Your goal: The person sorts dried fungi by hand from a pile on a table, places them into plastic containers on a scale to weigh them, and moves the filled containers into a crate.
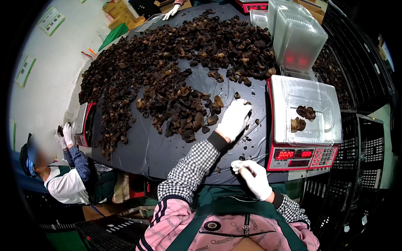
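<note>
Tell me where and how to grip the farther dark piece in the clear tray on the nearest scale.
Pinch the farther dark piece across its middle, probably from above: it lies longest sideways, the clear tray looks open on top, and the other piece sits close on its near side.

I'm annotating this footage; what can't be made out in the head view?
Head view: anything beneath the left hand, hidden by that hand.
Head view: whether the right hand holds anything; curled fingers hide this.
Head view: far scale, cut off by the top edge.
Head view: wall notices, print too small to read.
</note>
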Available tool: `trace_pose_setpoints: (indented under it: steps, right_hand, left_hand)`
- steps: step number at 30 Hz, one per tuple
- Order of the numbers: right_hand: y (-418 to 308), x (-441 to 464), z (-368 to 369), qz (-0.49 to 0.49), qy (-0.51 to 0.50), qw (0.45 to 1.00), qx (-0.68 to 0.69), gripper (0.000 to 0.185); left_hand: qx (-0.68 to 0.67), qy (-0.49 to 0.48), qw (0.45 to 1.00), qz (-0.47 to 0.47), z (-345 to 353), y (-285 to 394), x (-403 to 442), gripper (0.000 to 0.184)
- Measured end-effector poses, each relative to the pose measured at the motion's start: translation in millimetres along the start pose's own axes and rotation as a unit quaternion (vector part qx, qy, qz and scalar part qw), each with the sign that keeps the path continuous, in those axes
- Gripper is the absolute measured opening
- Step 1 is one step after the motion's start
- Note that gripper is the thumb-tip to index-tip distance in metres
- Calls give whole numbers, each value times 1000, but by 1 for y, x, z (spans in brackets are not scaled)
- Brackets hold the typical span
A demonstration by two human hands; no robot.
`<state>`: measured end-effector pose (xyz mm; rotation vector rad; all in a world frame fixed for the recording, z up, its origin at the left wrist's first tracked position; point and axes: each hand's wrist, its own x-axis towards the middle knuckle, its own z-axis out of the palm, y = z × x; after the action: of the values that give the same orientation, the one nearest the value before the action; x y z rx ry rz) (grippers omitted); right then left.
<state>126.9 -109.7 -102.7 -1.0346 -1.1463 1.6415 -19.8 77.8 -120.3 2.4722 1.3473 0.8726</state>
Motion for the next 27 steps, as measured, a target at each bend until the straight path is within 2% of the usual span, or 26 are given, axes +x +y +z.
trace_pose_setpoints:
  steps: [2,3,4,5,7,8,9,11,12,14,15,17,19,21,22,23,25,26,27]
  right_hand:
    - [4,3,-6,56,-26,976,207,36]
    - [6,7,-10,94,-40,940,325,47]
    - [9,9,-12,122,-47,916,380,62]
    - [4,13,-12,147,-61,876,455,63]
    - [-24,20,6,181,29,843,507,64]
    - [-9,21,2,205,71,830,514,53]
    - [-4,20,1,221,76,841,488,43]
    - [-3,17,2,243,48,882,400,27]
    - [0,16,0,253,9,867,430,19]
    - [3,13,1,252,-11,854,455,20]
    - [3,11,1,254,-11,856,450,22]
    - [5,10,-2,250,-24,881,402,25]
    - [3,12,-3,233,-37,899,370,31]
    - [-2,10,-1,216,-49,909,354,41]
    - [3,11,-2,215,-64,905,362,52]
    - [-3,12,2,221,-55,900,372,55]
    - [2,14,8,214,-17,897,386,45]
    - [6,16,6,228,-32,896,379,40]
    - [11,19,2,240,-45,895,373,36]
  left_hand:
    - [-103,25,994,-14,-27,29,-13,26]
    - [-144,42,989,-4,-36,40,-25,26]
    - [-165,2,986,0,-49,52,-39,29]
    - [-187,-38,982,3,-60,63,-53,32]
    - [-212,-92,972,32,-73,80,-77,37]
    - [-218,-163,962,-24,-89,89,-85,43]
    - [-196,-175,964,-39,-105,93,-84,48]
    - [-101,-58,993,-4,-110,68,-81,46]
    - [-18,47,999,-12,-100,36,-90,41]
    - [164,110,969,-148,-110,15,-81,40]
    - [208,93,956,-186,-110,2,-84,42]
    - [209,56,957,-192,-96,-28,-103,38]
    - [203,87,963,-156,-97,-14,-106,30]
    - [83,117,978,-150,-104,14,-112,26]
    - [11,90,985,-150,-111,35,-113,27]
    - [-60,63,985,-150,-118,52,-113,28]
    - [-138,-57,985,-88,-121,70,-115,28]
    - [-209,-100,955,-185,-124,78,-109,28]
    - [-86,-38,993,-69,-107,54,-111,25]
